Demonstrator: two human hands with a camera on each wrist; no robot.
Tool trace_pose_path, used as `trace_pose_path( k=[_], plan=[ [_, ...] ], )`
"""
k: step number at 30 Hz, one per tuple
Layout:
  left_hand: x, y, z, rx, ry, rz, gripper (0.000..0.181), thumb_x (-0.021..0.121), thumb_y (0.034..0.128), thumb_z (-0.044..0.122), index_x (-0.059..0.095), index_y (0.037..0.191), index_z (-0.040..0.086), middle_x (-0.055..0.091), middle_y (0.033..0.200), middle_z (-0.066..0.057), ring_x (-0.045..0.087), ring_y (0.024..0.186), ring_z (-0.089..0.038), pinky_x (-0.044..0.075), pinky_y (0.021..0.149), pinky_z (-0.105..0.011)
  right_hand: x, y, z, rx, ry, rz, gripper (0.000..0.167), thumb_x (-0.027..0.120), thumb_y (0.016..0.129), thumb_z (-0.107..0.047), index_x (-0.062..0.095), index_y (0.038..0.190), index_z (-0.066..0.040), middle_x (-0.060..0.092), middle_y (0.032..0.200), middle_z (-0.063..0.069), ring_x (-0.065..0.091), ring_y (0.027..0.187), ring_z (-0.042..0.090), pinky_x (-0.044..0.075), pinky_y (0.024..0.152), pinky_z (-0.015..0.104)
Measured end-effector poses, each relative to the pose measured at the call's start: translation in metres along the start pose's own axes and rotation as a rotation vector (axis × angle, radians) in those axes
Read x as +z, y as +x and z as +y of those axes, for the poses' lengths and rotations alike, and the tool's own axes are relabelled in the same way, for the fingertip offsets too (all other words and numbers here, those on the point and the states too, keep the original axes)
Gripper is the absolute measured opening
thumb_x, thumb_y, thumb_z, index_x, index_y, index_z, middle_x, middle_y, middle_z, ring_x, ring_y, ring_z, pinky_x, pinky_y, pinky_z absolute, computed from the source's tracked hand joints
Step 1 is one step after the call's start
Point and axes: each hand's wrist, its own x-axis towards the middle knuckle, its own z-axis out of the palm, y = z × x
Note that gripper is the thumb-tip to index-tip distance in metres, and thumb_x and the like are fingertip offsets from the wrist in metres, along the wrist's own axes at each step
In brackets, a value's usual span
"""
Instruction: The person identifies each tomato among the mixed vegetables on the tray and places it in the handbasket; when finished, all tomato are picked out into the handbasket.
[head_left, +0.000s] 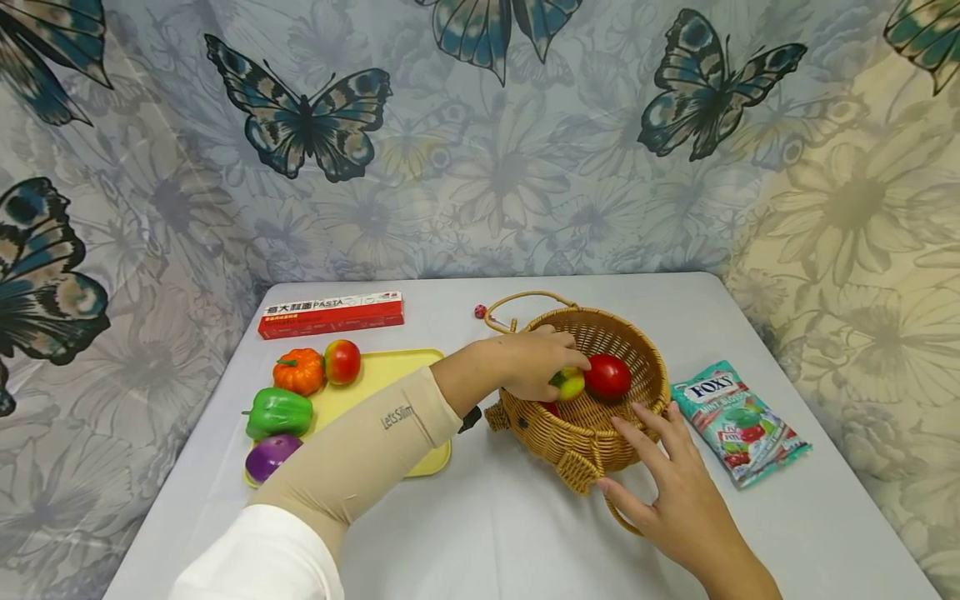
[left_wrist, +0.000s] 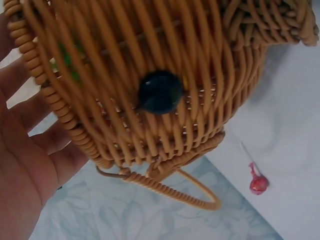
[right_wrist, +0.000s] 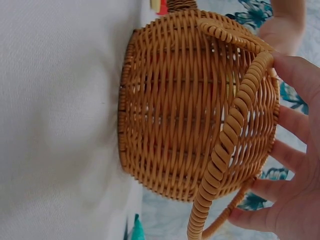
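My left hand (head_left: 542, 364) reaches over the rim into a wicker basket (head_left: 651, 350) and holds a yellow-green fruit (head_left: 570, 384), its kind partly hidden by the fingers. Right beside the fruit, a shiny red tomato-like piece (head_left: 608, 377) lies in the basket. Another bit of red shows below the hand, mostly covered. My right hand (head_left: 678, 492) has its fingers spread at the basket's near right rim, with the fingertips on the rim. In the left wrist view, the basket wall with a dark round button (left_wrist: 160, 92) hides the left fingertips. The wicker handle (right_wrist: 225, 145) hangs outside, near the right hand.
On the left, a yellow tray (head_left: 431, 461) stands with an orange pumpkin (head_left: 299, 372), a red-yellow fruit (head_left: 342, 362), a green bell pepper (head_left: 280, 413) and a purple vegetable (head_left: 272, 457). A pasta box (head_left: 332, 316), a lollipop (head_left: 480, 312) and a candy bag (head_left: 741, 423) surround the basket.
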Motion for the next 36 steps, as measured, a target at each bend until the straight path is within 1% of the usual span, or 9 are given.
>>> trace_pose_path(
  k=[4, 8, 12, 15, 19, 22, 27, 32, 36],
  plan=[
    [0.003, 0.001, -0.001, -0.014, -0.002, -0.009, 0.058, 0.065, 0.1001, 0.033, 0.046, 0.154, 0.03, 0.043, 0.156, 0.001, 0.039, 0.142, -0.021, 0.042, 0.114, -0.036, 0.001, 0.0, -0.001, -0.006, 0.001, 0.004, 0.076, 0.092, 0.072, -0.024, 0.061, 0.141, -0.015, 0.045, 0.152, 0.018, 0.02, 0.15, 0.056, 0.03, 0.106, 0.079],
    [0.002, -0.002, -0.002, -0.022, -0.007, -0.002, 0.059, 0.066, 0.0996, 0.033, 0.045, 0.155, 0.03, 0.042, 0.156, 0.001, 0.037, 0.144, -0.022, 0.041, 0.115, -0.037, 0.001, 0.001, -0.002, 0.003, -0.001, -0.002, 0.076, 0.092, 0.072, -0.024, 0.061, 0.141, -0.015, 0.045, 0.153, 0.017, 0.018, 0.151, 0.054, 0.031, 0.104, 0.079],
    [-0.003, -0.01, -0.003, -0.03, -0.013, 0.011, 0.06, 0.066, 0.0994, 0.033, 0.044, 0.155, 0.032, 0.039, 0.159, 0.001, 0.034, 0.146, -0.023, 0.041, 0.116, -0.039, 0.0, 0.002, -0.002, 0.014, -0.001, -0.01, 0.075, 0.092, 0.073, -0.024, 0.061, 0.14, -0.013, 0.044, 0.153, 0.017, 0.017, 0.152, 0.053, 0.031, 0.104, 0.08],
    [-0.006, -0.016, -0.005, -0.04, -0.02, 0.024, 0.06, 0.065, 0.0996, 0.034, 0.043, 0.155, 0.034, 0.038, 0.159, 0.001, 0.031, 0.148, -0.025, 0.04, 0.116, -0.043, 0.0, 0.003, -0.003, 0.016, 0.003, -0.011, 0.074, 0.092, 0.073, -0.024, 0.061, 0.139, -0.012, 0.044, 0.153, 0.017, 0.017, 0.152, 0.052, 0.031, 0.104, 0.08],
    [-0.009, -0.027, -0.01, -0.048, -0.026, 0.046, 0.06, 0.065, 0.0997, 0.037, 0.042, 0.156, 0.034, 0.038, 0.158, 0.002, 0.034, 0.145, -0.024, 0.044, 0.113, -0.044, 0.0, 0.002, -0.003, 0.016, 0.004, -0.007, 0.074, 0.092, 0.073, -0.025, 0.062, 0.139, -0.013, 0.045, 0.153, 0.016, 0.017, 0.152, 0.052, 0.031, 0.103, 0.08],
    [-0.01, -0.037, -0.017, -0.049, -0.035, 0.07, 0.062, 0.065, 0.0995, 0.039, 0.042, 0.156, 0.031, 0.039, 0.158, 0.001, 0.036, 0.141, -0.023, 0.045, 0.11, -0.041, 0.0, 0.002, -0.003, 0.018, 0.003, -0.008, 0.073, 0.092, 0.072, -0.025, 0.062, 0.138, -0.012, 0.045, 0.153, 0.017, 0.017, 0.152, 0.052, 0.032, 0.102, 0.08],
    [-0.01, -0.054, -0.033, -0.086, -0.093, 0.107, 0.065, 0.067, 0.0981, 0.043, 0.042, 0.156, 0.027, 0.039, 0.158, -0.001, 0.033, 0.144, -0.026, 0.04, 0.115, -0.045, 0.001, 0.002, -0.003, 0.035, 0.001, -0.02, 0.073, 0.092, 0.073, -0.025, 0.062, 0.138, -0.011, 0.044, 0.153, 0.018, 0.016, 0.153, 0.051, 0.032, 0.102, 0.08],
    [-0.004, -0.071, -0.055, -0.136, -0.119, 0.144, 0.067, 0.07, 0.0957, 0.045, 0.045, 0.155, 0.026, 0.041, 0.156, -0.002, 0.035, 0.142, -0.027, 0.041, 0.112, -0.05, 0.0, 0.001, -0.004, 0.048, -0.005, -0.024, 0.073, 0.092, 0.073, -0.026, 0.061, 0.139, -0.012, 0.044, 0.153, 0.018, 0.016, 0.153, 0.05, 0.031, 0.103, 0.08],
    [0.004, -0.084, -0.071, -0.203, -0.12, 0.145, 0.066, 0.071, 0.0952, 0.045, 0.046, 0.154, 0.029, 0.042, 0.156, -0.001, 0.037, 0.141, -0.027, 0.042, 0.112, -0.052, -0.001, 0.002, -0.005, 0.036, -0.005, -0.019, 0.074, 0.092, 0.073, -0.026, 0.061, 0.139, -0.012, 0.044, 0.154, 0.018, 0.015, 0.153, 0.05, 0.03, 0.104, 0.08]
  ],
)
